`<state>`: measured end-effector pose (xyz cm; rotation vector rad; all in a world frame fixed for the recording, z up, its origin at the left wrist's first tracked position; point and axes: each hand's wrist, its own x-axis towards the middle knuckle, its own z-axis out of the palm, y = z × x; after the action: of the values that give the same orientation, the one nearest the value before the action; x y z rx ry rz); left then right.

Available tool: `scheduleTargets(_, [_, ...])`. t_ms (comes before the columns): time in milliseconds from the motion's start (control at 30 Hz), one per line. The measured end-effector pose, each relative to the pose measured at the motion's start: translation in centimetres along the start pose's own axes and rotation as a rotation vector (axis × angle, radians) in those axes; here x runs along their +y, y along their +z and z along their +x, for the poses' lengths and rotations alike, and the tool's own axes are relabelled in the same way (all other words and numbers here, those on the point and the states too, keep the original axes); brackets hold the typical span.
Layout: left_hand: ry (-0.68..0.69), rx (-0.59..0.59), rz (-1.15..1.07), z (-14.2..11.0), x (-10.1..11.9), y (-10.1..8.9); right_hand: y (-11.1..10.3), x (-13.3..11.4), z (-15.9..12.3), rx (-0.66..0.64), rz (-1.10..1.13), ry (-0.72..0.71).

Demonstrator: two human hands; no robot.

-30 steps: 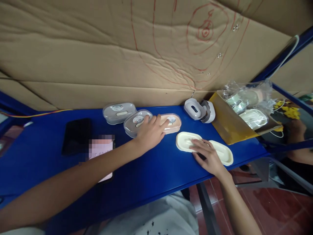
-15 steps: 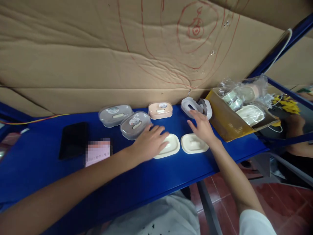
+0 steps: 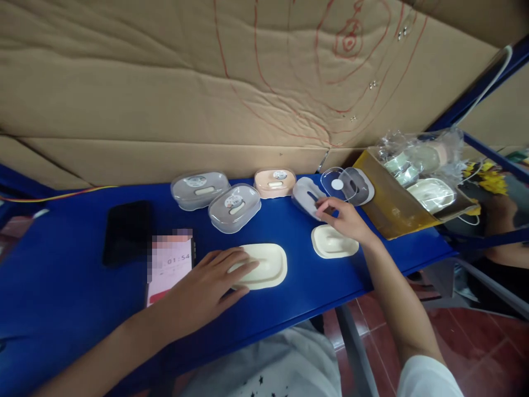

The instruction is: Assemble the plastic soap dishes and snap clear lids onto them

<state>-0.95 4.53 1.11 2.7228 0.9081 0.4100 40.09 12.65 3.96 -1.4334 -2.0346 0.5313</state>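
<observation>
1. Grey tray (image 3: 303,196) has shifted left and nearer since the earlier frame, and the left cream dish (image 3: 268,264) has come nearer too
2. Right hand (image 3: 345,218): its grip seems clamped, thumb and fingers together on the tray's near right edge, which probably explains its tilt
3. Left hand (image 3: 215,275): its grip is apart, fingers spread over the left cream dish's left end, perhaps to steady it flat on the bench (image 3: 300,286)
4. Right cream dish (image 3: 334,242) lies flat below the right hand, apparently set apart for easy reach
5. Far right, a clear cover (image 3: 330,175) overlaps a grey base (image 3: 366,184) beside the cardboard box (image 3: 392,215), leaving little room rightward
6. Peach case (image 3: 264,184) stands just left of the tray, limiting movement that way
7. Bare bench separates the cream dishes and reaches the near edge, giving the most room
</observation>
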Motion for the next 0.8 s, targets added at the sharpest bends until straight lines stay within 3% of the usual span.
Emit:
scheduleTargets(100, [-0.016,-0.001,-0.035,-0.5,-0.7,0.2,-0.1,-0.4,-0.2,-0.024,0.219,0.070])
scheduleTargets(233, [-0.043,0.033,-0.071,-1.0,-1.0,0.7,-0.5,0.9,0.5,0.256,0.379,0.218])
scheduleTargets(333, [-0.041,0.066,-0.085,-1.2,-1.1,1.2,-0.9,2.1,0.8,0.319,0.430,0.269])
scheduleTargets(533, [-0.020,0.093,-0.072,-1.3,-1.0,1.6,-0.8,3.4,0.4,0.289,0.552,0.345])
scheduleTargets(800, [-0.011,0.084,-0.058,-1.3,-0.9,1.6,0.5,5.8,1.1,0.543,0.512,0.350])
